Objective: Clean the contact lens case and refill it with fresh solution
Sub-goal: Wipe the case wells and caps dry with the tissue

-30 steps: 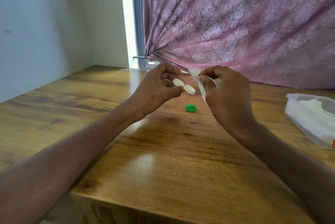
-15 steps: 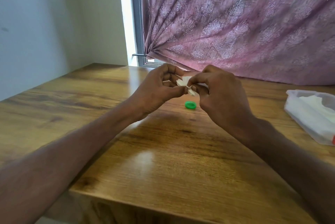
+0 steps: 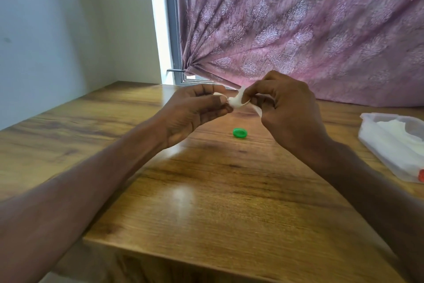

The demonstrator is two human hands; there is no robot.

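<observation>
Right hand (image 3: 289,108) has pushed tissue (image 3: 238,100) into case (image 3: 219,94), which left hand (image 3: 197,110) pinches; both grip. Best: twist tissue, steady case.

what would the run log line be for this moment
left hand holds lens case | right hand wipes it with tissue | green cap on table

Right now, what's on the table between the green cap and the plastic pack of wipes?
Nothing in the head view: only bare wooden table separates the green cap from the pack of wipes, though the right hand hangs above that stretch.
</observation>
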